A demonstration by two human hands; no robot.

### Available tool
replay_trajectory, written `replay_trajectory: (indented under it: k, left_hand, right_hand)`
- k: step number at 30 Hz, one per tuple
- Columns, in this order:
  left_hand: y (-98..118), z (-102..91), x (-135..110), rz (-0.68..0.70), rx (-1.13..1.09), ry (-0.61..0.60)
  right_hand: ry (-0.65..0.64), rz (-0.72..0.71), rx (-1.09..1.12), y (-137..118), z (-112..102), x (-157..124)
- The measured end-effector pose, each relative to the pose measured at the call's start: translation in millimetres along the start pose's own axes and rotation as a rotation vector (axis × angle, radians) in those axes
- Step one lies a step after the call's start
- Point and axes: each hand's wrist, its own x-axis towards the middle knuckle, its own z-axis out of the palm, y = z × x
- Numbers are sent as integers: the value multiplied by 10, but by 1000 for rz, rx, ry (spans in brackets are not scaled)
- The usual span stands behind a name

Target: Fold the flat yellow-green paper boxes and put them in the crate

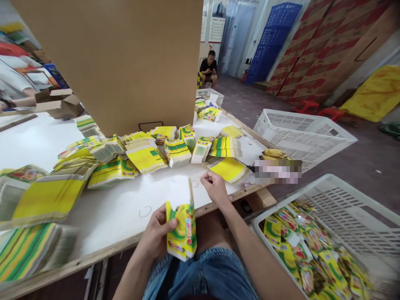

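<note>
The yellow-and-green printed paper pouch (183,231) stands upright in the left hand (156,235), held over the lap just below the near edge of the white worktop (118,208). The left fingers (170,225) are closed around the pouch's left side, and its top flap sticks up, partly spread open.

The right hand (215,186) rests on the worktop edge with its fingers curled in; whether they pinch anything cannot be told. A thin rubber ring (195,183) lies just beside it, and another (145,211) lies nearer the left.

Stacks of flat yellow-green pouches (146,158) crowd the worktop in front of a tall brown cardboard sheet (125,62). A white plastic crate of filled packets (359,208) stands at the right.

This looks like one pouch being readied. A next move would need the right hand brought back to the pouch.
</note>
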Motion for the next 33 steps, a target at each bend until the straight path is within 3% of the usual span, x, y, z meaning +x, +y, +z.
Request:
replay_trajectory:
  k: [5, 10, 12, 15, 20, 26, 30, 33]
  left_hand:
    - [-49, 8, 103, -122, 90, 8]
    - [135, -230, -127, -345, 300, -106]
    - [166, -312, -194, -314, 358, -55]
    - [141, -369, -111, -210, 405, 127]
    - [-24, -326, 443, 126, 483, 408]
    - [-311, -280, 994, 265, 555, 535]
    - [-450, -290, 1079, 343, 658, 557]
    - [-527, -305, 1065, 355, 723, 539]
  right_hand:
    - [-2, -49, -31, -53, 61, 178]
    - [154, -43, -176, -2, -176, 361]
    - [156, -32, -231, 32, -246, 389]
    - [57, -9, -309, 98, -232, 368]
    - [-69, 54, -431, 210, -94, 242]
    - [-139, 51, -421, 165, 87, -30]
    - [-182, 43, -390, 115, 339, -221]
    - [-135, 58, -348, 106, 462, -307]
